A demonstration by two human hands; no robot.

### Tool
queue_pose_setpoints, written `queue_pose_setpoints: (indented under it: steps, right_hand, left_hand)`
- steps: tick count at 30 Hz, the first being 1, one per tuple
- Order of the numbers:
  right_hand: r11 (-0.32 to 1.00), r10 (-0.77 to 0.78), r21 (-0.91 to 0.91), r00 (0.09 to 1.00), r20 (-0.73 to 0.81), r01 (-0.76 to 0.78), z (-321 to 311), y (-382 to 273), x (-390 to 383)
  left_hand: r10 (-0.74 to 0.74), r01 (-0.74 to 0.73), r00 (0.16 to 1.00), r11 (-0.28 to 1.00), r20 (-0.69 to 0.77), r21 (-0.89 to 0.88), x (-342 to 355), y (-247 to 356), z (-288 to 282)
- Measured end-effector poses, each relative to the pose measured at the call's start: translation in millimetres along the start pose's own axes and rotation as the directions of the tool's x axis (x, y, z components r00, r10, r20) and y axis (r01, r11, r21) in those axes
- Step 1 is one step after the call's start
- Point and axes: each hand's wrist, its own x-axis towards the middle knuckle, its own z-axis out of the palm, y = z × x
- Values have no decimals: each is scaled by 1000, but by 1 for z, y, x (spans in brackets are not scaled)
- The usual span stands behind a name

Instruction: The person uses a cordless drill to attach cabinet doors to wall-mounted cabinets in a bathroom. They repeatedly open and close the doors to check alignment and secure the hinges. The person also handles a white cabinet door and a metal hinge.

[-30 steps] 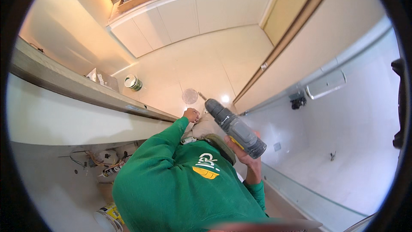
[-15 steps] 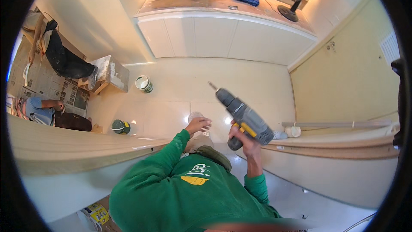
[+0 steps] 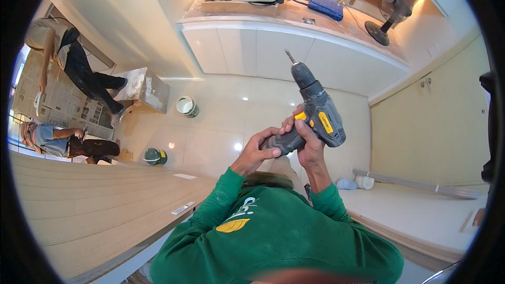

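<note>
A grey and black cordless drill (image 3: pixel 322 113) with yellow details is held up in front of my chest, its bit pointing up and slightly left, away from me. My right hand (image 3: pixel 309 144) is wrapped around the upper grip near the yellow trigger. Around the drill's base, where the battery sits, my left hand (image 3: pixel 258 150) is closed, with the thumb lying along it. The drill's chuck and bit are uncovered. Part of the handle is hidden by my fingers.
Pale panels stand close at my left (image 3: pixel 105 194) and right (image 3: pixel 421 210). Two buckets (image 3: pixel 188 106) (image 3: pixel 155 156) sit on the tiled floor. Beyond is a white counter (image 3: pixel 294 47) with a fan (image 3: pixel 389 13) and a blue bag (image 3: pixel 325 5). Two people (image 3: pixel 87 68) (image 3: pixel 58 139) are at far left.
My left hand has come over and closed on the drill's base. The drill has swung more upright and moved to the right. The view has shifted.
</note>
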Motion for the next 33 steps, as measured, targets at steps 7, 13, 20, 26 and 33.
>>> queue_pose_setpoints:
  steps: [7, 13, 20, 26, 33]
  right_hand:
    - [985, 168, -60, 962, 216, -159, -15, 7, 83]
    - [965, 239, 31, 922, 305, -260, -43, -17, 187]
    - [944, 225, 182, 939, 260, -276, -79, -23, 292]
    - [920, 326, 139, 913, 246, -366, -92, -7, 338]
    - [935, 246, 154, 898, 365, -318, -83, 13, 402]
  left_hand:
    - [139, -147, 965, 989, -220, -18, 51, -10, -24]
    - [261, -245, 924, 965, -280, 91, 152, 10, -29]
    - [239, -261, 888, 965, -392, -2, 240, 31, -21]
    - [271, -258, 866, 962, -421, 87, 281, 35, -48]
    - [320, -277, 833, 947, -451, 160, 318, 63, -84]
